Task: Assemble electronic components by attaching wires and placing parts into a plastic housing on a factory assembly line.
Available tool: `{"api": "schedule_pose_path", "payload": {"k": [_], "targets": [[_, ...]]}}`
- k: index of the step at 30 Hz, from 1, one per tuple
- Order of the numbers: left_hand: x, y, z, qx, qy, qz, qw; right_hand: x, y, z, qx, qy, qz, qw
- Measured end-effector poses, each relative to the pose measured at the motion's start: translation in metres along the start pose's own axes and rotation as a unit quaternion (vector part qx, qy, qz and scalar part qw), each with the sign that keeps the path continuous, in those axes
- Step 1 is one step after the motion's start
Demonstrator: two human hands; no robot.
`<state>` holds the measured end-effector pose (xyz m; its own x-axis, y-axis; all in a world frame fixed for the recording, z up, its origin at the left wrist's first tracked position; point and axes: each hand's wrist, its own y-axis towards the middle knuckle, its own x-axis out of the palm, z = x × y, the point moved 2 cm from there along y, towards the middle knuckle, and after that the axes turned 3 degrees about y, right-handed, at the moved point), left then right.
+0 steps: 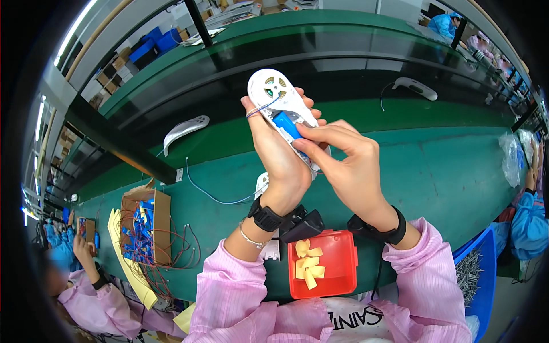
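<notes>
My left hand [277,151] is wrapped from below round a white plastic device housing [296,107], tilted with its round end pointing up and away. That end shows a spoked, coil-like disc, and thin wires loop beside it. Inside the open handle lies a blue cylindrical battery [287,126]. The thumb and forefinger of my right hand [349,157] pinch at the battery's lower end, inside the handle. The fingertips partly hide what lies under them. Partly covered by my left wrist, another white part [262,182] rests on the green table [229,228], near a blue wire.
A red tray [340,268] holds yellow pieces. On the left stands a cardboard box [163,220] of blue wired batteries beside a yellow strip [143,286]. White housings lie on the conveyor [186,127]. A blue bin [486,286] holds metal screws. Co-workers sit on both sides.
</notes>
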<state>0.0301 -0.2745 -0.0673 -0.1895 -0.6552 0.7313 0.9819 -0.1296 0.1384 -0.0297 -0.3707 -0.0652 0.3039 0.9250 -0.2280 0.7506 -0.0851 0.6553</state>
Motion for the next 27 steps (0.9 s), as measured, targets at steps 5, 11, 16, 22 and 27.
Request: {"api": "schedule_pose_path", "payload": {"k": [5, 11, 16, 22, 27], "targets": [[-0.006, 0.004, 0.002, -0.005, -0.039, 0.018, 0.999, 0.0, 0.004, -0.01, -0.084, -0.094, -0.042, 0.991], [-0.007, 0.009, 0.012, -0.058, -0.084, -0.129, 0.986, -0.009, 0.013, 0.012, 0.137, 0.188, -0.048, 0.971], [0.007, 0.004, 0.021, -0.074, 0.097, -0.101, 0.987, -0.007, 0.018, 0.016, 0.321, 0.346, -0.279, 0.836], [0.012, 0.007, 0.048, -0.015, 0.315, -0.183, 0.931, -0.022, 0.022, 0.015, 0.242, 0.348, -0.143, 0.894], [0.014, 0.001, 0.041, 0.033, 0.356, -0.172, 0.918, -0.012, 0.019, 0.015, 0.218, 0.325, -0.123, 0.912]]}}
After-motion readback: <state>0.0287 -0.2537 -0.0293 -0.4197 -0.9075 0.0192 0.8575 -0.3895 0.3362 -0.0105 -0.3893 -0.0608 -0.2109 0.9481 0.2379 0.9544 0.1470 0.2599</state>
